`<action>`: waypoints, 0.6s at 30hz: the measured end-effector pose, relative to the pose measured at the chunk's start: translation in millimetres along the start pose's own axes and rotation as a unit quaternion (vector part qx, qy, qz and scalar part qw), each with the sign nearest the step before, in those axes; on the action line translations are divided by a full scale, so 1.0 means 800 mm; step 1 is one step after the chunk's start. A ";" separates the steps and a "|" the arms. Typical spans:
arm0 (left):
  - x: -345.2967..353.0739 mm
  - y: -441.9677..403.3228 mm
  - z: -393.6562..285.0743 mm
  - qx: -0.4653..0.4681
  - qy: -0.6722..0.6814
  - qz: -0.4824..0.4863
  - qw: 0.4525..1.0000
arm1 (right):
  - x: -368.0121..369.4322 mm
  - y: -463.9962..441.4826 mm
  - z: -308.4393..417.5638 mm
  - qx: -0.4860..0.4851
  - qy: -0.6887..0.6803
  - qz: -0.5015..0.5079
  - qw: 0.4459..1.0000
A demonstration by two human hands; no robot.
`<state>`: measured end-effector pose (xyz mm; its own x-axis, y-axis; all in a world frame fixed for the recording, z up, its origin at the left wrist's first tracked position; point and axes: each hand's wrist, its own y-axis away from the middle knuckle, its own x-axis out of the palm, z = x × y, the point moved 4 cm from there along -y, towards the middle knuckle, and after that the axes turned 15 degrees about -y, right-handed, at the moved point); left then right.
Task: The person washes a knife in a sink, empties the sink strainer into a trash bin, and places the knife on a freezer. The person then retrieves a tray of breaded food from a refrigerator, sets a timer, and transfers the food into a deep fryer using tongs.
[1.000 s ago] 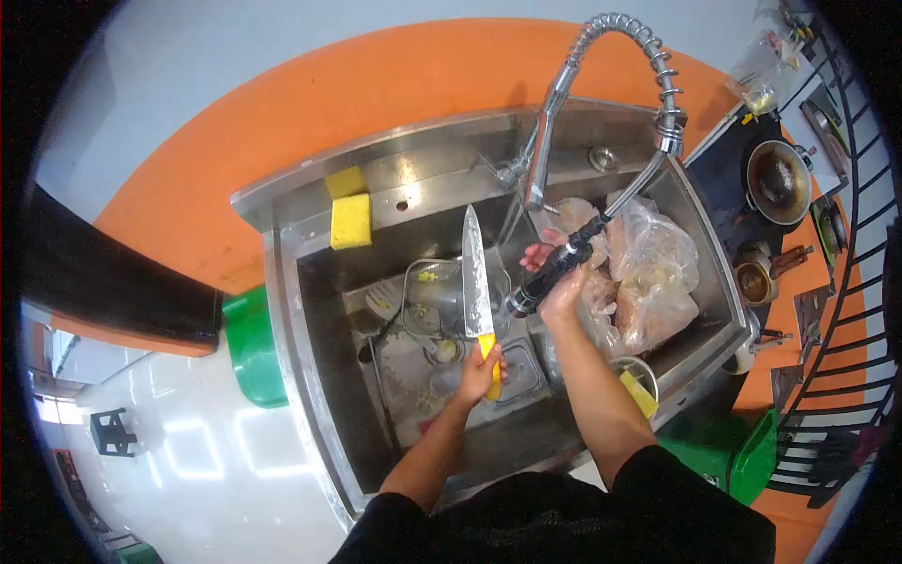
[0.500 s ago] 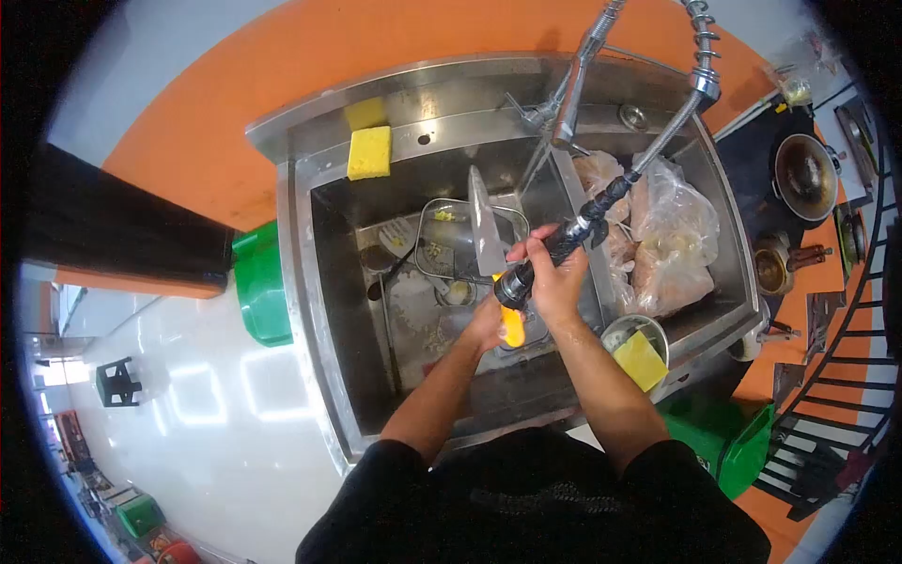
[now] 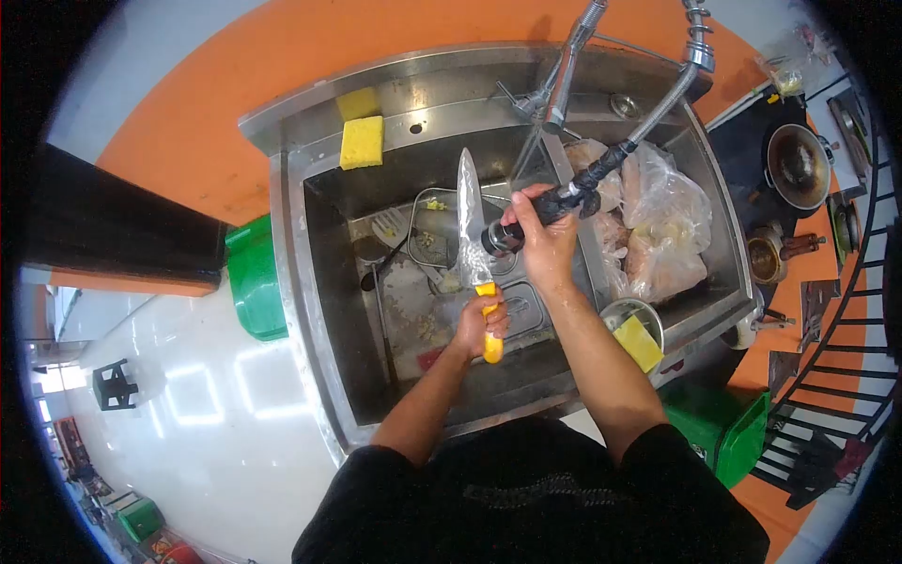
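My left hand [image 3: 482,324] is wrapped round the yellow handle of a kitchen knife [image 3: 471,221], whose wide wet blade points away from me over the sink. Closed on the black sprayer [image 3: 554,209] of a hose tap is my right hand [image 3: 548,246]. The sprayer's nozzle sits right beside the blade, angled at it. Below both hands, in the left sink basin [image 3: 329,244], lie a metal-rimmed pan [image 3: 423,209], a slotted spatula [image 3: 390,226], a long-handled ladle [image 3: 371,250] and food scraps.
Plastic bags of meat [image 3: 667,226] fill the right basin. A yellow sponge [image 3: 362,142] rests on the back ledge; a metal bowl [image 3: 620,310] with a yellow scouring pad [image 3: 639,344] stands at the front. Green bins [image 3: 256,282] flank the sink, and a wok [image 3: 799,167] is at right.
The knife has moved nearer to me and left of the sprayer, its handle now fully showing in my left hand. My right hand and the sprayer have shifted slightly left and up.
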<state>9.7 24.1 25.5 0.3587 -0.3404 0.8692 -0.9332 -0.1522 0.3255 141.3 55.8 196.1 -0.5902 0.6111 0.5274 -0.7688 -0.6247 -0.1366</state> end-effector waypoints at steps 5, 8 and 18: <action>0.004 0.000 -0.007 0.028 0.058 0.038 0.997 | 0.012 0.013 0.005 0.029 -0.040 -0.003 0.999; -0.006 -0.008 -0.018 0.034 0.060 0.004 0.998 | 0.013 0.028 0.012 0.052 -0.050 0.013 0.997; 0.005 -0.007 -0.039 0.084 0.035 -0.043 0.995 | 0.007 0.043 0.028 0.105 -0.021 0.028 0.994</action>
<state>16.0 52.9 38.9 0.4295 -0.2543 0.8665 -0.8800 -0.3335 0.3383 117.2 26.9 213.2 -0.6170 0.5544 0.5586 -0.6636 -0.7480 0.0094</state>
